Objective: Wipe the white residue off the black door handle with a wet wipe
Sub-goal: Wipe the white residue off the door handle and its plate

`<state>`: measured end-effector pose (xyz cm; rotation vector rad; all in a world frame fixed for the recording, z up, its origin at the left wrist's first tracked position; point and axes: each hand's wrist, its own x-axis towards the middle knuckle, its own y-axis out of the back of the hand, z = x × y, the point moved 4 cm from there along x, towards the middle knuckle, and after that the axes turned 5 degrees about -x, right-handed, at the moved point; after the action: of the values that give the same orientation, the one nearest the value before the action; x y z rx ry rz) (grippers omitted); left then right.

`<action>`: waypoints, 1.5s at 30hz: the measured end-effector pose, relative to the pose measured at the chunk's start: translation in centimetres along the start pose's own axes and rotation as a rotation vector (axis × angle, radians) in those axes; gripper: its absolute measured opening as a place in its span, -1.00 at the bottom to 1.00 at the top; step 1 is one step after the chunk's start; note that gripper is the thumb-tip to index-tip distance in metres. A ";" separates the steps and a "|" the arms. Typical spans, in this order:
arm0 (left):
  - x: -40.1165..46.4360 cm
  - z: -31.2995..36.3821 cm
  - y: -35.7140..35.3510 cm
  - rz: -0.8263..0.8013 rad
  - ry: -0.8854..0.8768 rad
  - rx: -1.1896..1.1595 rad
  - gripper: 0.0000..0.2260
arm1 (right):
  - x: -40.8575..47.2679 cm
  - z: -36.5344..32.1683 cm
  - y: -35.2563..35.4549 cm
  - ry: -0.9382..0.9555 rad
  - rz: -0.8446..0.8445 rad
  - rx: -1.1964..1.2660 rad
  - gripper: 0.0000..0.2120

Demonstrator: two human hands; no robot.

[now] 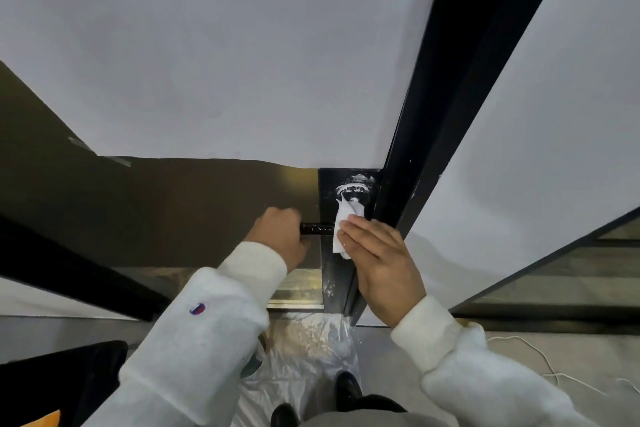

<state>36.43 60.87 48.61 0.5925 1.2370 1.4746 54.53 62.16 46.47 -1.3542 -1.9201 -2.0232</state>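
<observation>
Grips door handle (317, 228) in curled left hand (280, 236), presses wet wipe (341, 237) under flat, straight-fingered right hand (379, 253) at white residue (353, 185); best rubbed firmly in small circles.

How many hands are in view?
2. The left hand grips the black door handle; the right hand, fingers straight, presses the wet wipe against its base. Neither is hidden.

White sheeting (221, 45) is spread over the far panel, with strips of tape (119, 160) seen at its left edge. A clear plastic sheet (304, 350) is laid on the floor (433, 347) — black shoes (348, 386) are planted on it. A thin white cord (547, 364) is trailed at near right.
</observation>
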 end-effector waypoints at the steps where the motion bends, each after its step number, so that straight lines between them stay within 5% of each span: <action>1: -0.2 -0.4 -0.1 0.016 0.012 -0.018 -0.89 | 0.6 -0.1 -0.3 0.001 -0.025 0.014 -0.70; 15: -0.5 0.0 -0.2 0.069 -0.005 0.014 -0.86 | 3.9 -0.9 -1.5 -0.053 -0.153 -0.102 -0.67; 21: -0.3 0.1 -0.4 0.085 -0.035 0.004 -0.84 | 1.0 0.2 0.1 -0.069 0.036 0.186 -0.76; 27: -0.5 0.3 -0.4 0.099 -0.037 0.021 -0.83 | -0.5 0.1 0.8 -0.428 0.155 0.424 -0.82; 33: -0.5 0.5 -0.4 0.106 -0.039 0.024 -0.79 | 0.1 2.0 -0.5 -1.059 0.134 0.720 -0.76; 39: -0.6 0.3 -0.5 0.103 -0.048 0.021 -0.81 | 0.0 0.2 -2.9 -1.572 0.305 1.466 -0.86; 45: -0.5 0.5 -0.3 0.021 -0.039 0.072 -0.73 | 0.3 -1.8 -4.3 -1.763 0.359 1.874 -0.69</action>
<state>37.16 60.53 48.62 0.6810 1.2608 1.4347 50.89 61.86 43.49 -1.9334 -1.8158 1.7170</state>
